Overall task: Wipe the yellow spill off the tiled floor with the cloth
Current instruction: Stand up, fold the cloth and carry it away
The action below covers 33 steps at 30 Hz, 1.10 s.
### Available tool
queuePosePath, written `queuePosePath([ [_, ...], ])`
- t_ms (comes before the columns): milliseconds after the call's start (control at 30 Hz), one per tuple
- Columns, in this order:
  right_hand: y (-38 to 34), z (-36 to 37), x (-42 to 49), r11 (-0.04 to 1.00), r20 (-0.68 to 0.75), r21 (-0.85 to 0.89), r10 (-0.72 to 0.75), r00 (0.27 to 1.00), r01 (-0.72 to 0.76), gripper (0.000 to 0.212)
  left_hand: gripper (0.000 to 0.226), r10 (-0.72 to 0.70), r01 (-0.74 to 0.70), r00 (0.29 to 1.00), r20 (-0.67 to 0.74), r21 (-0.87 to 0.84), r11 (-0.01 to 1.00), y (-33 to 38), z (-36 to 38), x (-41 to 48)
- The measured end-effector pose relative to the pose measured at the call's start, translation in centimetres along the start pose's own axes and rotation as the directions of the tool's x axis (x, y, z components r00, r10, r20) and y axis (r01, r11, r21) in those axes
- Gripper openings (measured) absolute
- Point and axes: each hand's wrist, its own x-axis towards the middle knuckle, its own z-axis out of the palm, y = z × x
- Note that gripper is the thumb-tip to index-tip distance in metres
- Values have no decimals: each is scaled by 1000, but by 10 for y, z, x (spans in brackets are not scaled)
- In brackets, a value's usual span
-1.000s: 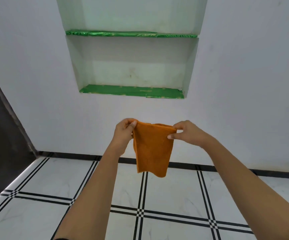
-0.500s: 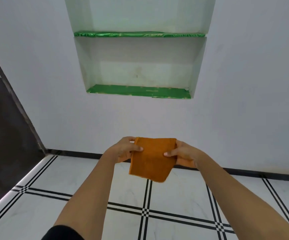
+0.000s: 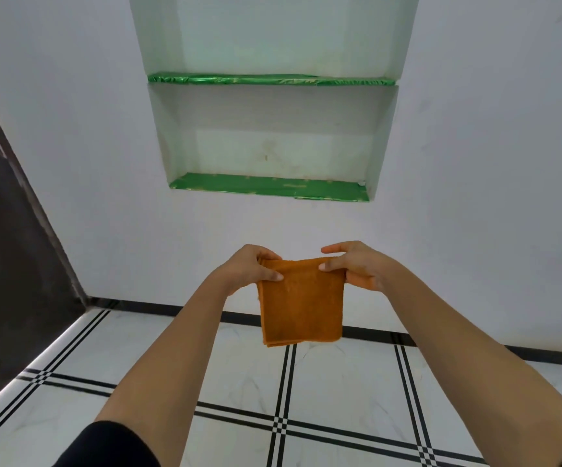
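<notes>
- While we hold the orange cloth point(image 3: 301, 305) up in the air, folded to a rough square, it hangs straight down from both grips, its top edge spanning the gap between them.
- Our left grip point(image 3: 250, 268) pinches the cloth's top left corner, thumb on the near face, fingers curled behind.
- Our right grip point(image 3: 357, 266) pinches the top right corner, thumb likewise in front.
- Below the grips lies the white tiled floor point(image 3: 340, 382), crossed by black lines.
- Beyond and above the grips, a wall niche point(image 3: 272, 136) has a green-lined shelf point(image 3: 269, 79).
- Well left of the left grip stands a dark panel point(image 3: 10, 230).
</notes>
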Motion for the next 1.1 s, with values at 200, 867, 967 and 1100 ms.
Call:
queuePosePath([
  [200,-13,-4,-9,856,17,-516,-37,999,40,41,19,65,-62,998,-22,116,991,9,-9,0],
  [867,24,11,-10,941,98,334,16,995,-48,75,71,-287,295,951,114,-612,734,-3,-7,-8],
  [967,16,9,-9,938,-1,346,32,1000,-29,73,76,-121,215,970,211,-510,833,-8,-10,-15],
  [1100,8,9,-12,984,109,175,16,994,-35,63,59,-130,172,953,273,-139,975,3,-15,-20],
])
